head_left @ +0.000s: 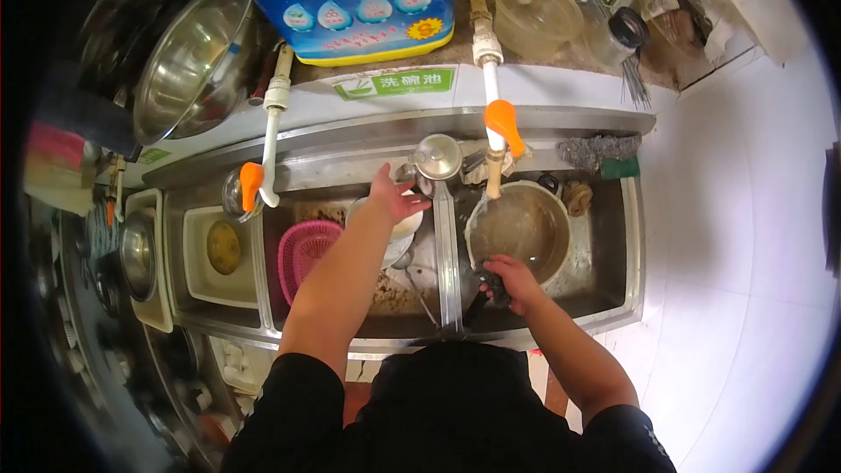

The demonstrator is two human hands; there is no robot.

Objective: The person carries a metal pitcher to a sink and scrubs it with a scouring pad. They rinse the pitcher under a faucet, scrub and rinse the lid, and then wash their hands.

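My left hand (399, 196) is open, its fingers spread beside a lidded metal pot (438, 158) at the back of the sink divider. I cannot tell whether the fingertips touch the pot. Below that hand, white bowls (405, 226) sit in the middle basin, partly hidden by my forearm. My right hand (515, 284) is closed around a dark, stringy steel wool scrubber (493, 285), at the near left rim of a round basin (526, 228) of murky water. Under the scrubber a dark handle (476, 308) slants down by the divider.
A pink basket (308, 250) and a ladle-like utensil (419, 291) lie in the middle basin among food scraps. Two taps with orange handles (503, 123) hang over the sink. Grey steel wool (600, 153) rests on the back ledge. A blue detergent jug (350, 4) stands behind.
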